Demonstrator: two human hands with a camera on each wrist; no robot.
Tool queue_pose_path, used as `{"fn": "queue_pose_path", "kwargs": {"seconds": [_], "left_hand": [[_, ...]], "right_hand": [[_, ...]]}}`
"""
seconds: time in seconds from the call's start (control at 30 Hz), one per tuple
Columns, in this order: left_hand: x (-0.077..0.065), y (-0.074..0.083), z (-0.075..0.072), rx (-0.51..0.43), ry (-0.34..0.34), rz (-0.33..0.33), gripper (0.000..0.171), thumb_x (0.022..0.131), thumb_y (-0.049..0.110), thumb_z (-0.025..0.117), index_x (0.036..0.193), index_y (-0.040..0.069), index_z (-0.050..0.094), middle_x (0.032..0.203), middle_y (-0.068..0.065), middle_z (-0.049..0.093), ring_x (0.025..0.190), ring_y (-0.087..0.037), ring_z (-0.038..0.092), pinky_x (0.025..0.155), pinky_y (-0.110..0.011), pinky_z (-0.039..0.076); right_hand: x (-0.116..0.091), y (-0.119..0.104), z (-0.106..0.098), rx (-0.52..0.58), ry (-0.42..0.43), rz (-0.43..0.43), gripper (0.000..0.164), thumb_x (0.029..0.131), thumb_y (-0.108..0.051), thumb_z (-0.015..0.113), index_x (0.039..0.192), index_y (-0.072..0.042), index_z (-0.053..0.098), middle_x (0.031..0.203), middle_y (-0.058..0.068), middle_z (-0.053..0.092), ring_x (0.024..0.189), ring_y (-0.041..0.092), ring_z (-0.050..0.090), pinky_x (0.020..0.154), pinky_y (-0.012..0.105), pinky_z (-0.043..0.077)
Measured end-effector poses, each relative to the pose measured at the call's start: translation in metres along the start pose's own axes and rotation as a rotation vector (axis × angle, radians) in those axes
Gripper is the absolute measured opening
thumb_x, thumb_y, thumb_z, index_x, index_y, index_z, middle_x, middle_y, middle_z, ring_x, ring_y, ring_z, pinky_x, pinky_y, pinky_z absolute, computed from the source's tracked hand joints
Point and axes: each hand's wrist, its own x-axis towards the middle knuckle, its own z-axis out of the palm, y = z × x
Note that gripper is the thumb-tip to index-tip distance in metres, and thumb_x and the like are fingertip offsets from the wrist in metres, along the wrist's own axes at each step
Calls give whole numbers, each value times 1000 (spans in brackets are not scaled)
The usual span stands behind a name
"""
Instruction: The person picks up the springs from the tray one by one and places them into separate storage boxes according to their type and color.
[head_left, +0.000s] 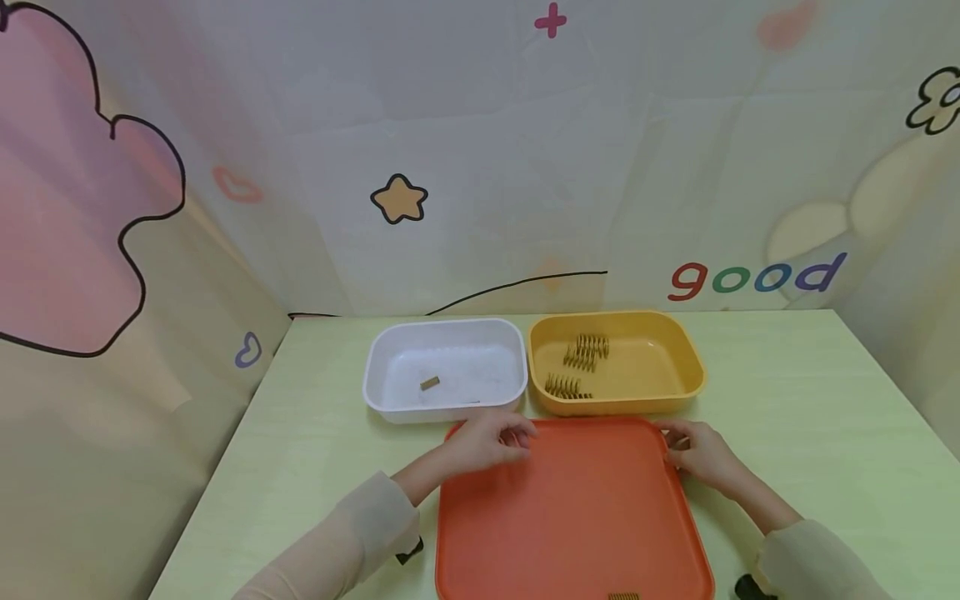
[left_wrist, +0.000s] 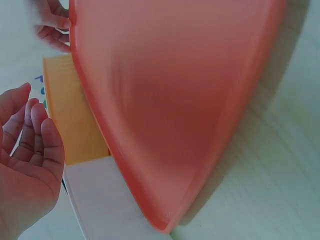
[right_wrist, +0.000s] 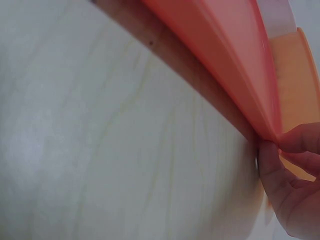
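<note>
A shallow red tray (head_left: 577, 500) lies in front of two plastic bins. My right hand (head_left: 701, 452) pinches its far right corner between thumb and fingers, as the right wrist view shows at the tray rim (right_wrist: 235, 65). Over the far left corner of the tray hovers my left hand (head_left: 491, 440). In the left wrist view the fingers of that left hand (left_wrist: 32, 165) are loosely curved, hold nothing and stand apart from the tray. A brass-coloured coil spring (head_left: 624, 596) lies on the tray at the bottom edge of the head view, partly cut off.
Behind the tray, a white bin (head_left: 427, 415) holds a small brass-coloured piece (head_left: 430, 383). Beside it on the right, a yellow bin (head_left: 622, 406) holds several coil springs (head_left: 592, 346). A printed cloth (head_left: 495, 208) hangs behind the pale green table (head_left: 322, 433).
</note>
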Motion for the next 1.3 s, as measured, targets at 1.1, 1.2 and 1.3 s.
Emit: {"fn": "queue_pose_path", "kwargs": {"seconds": [1.1,1.2,1.3], "left_hand": [[3,6,42,10,-130,17,20,77,10,66,96,7,65,77,0,65,64,6,52,59,-9,45],[3,7,45,24,-143,32,20,77,9,66,97,7,65,77,0,66,64,7,52,59,-8,44],[2,8,48,29,-148,34,21,77,9,66,97,7,65,78,0,66,63,7,51,58,-8,44]], "right_hand": [[-1,-1,0,7,-8,10,40,75,6,54,115,11,49,87,18,56,70,18,56,52,26,49],[-1,0,0,5,-9,11,40,76,6,54,115,11,49,87,18,56,70,18,55,53,26,49],[0,0,0,1,-8,11,40,76,5,55,115,10,49,87,18,56,71,18,55,53,26,49]]}}
